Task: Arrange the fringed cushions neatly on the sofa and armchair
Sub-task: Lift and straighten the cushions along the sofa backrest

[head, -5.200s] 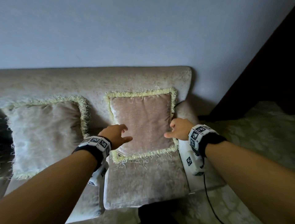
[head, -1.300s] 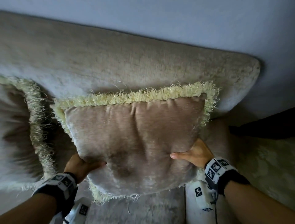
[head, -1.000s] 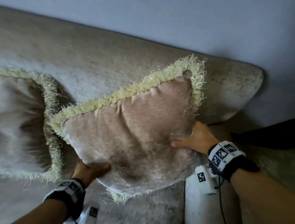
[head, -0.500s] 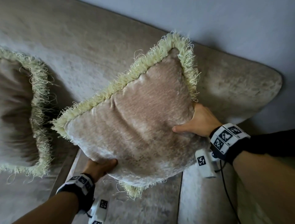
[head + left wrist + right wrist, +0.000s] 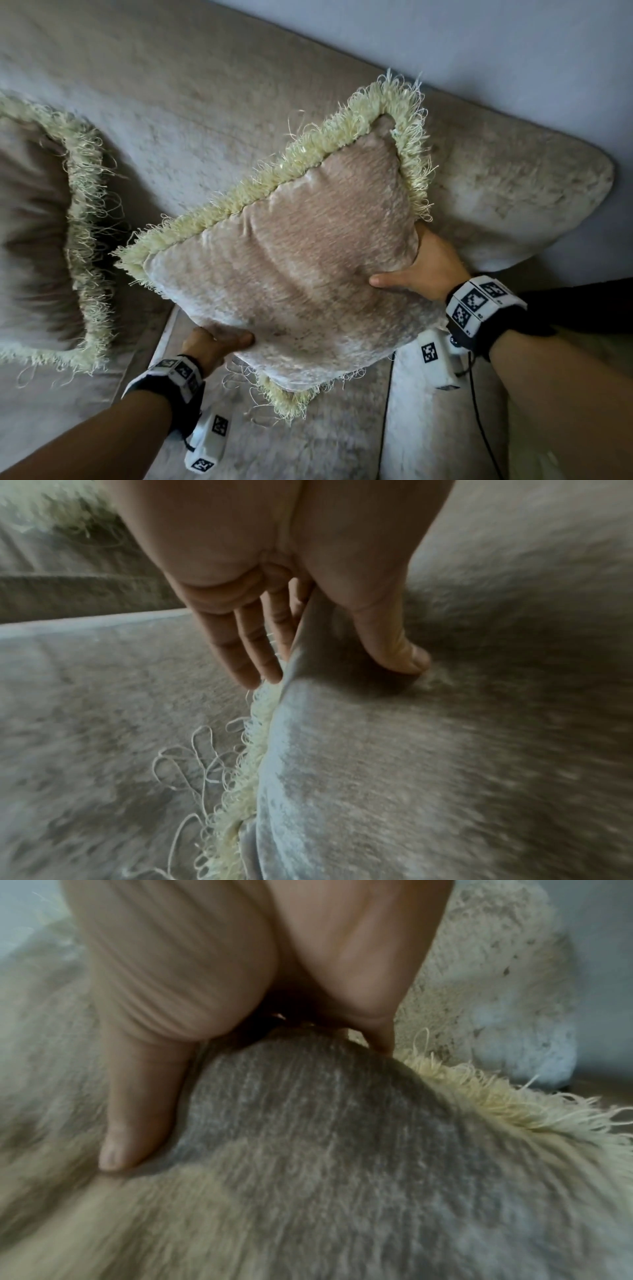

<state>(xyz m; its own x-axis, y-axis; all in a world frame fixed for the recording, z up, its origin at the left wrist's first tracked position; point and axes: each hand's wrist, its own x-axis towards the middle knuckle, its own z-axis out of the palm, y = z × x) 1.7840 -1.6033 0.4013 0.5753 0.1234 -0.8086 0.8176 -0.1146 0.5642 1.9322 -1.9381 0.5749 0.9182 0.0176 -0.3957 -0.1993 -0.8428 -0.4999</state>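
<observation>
— Is any writing to be read?

— None can be read; only black-and-white square code markers are seen on the wristbands (image 5: 479, 301) and on the white camera blocks (image 5: 436, 359) under the wrists.

— And the surface, the room?

— A beige plush sofa (image 5: 205, 113) fills most of the head view; its backrest runs from upper left to the right edge, and a pale blue-grey wall (image 5: 479, 44) is seen in the upper right. A seam between seat pads is visible at lower centre.

— Where is the cushion?

— The pink cushion (image 5: 301, 260), edged with a cream fringe (image 5: 308, 150), is held tilted at centre frame, one corner pointing up against the backrest. A second cushion (image 5: 30, 219) is propped at the left edge, apart from it.

— The hands?

— The lower left edge is clasped by the left hand (image 5: 212, 346), thumb on the front, fingers (image 5: 240, 647) behind. The right side is grasped by the right hand (image 5: 424, 267), its thumb pressed into the front face.
</observation>
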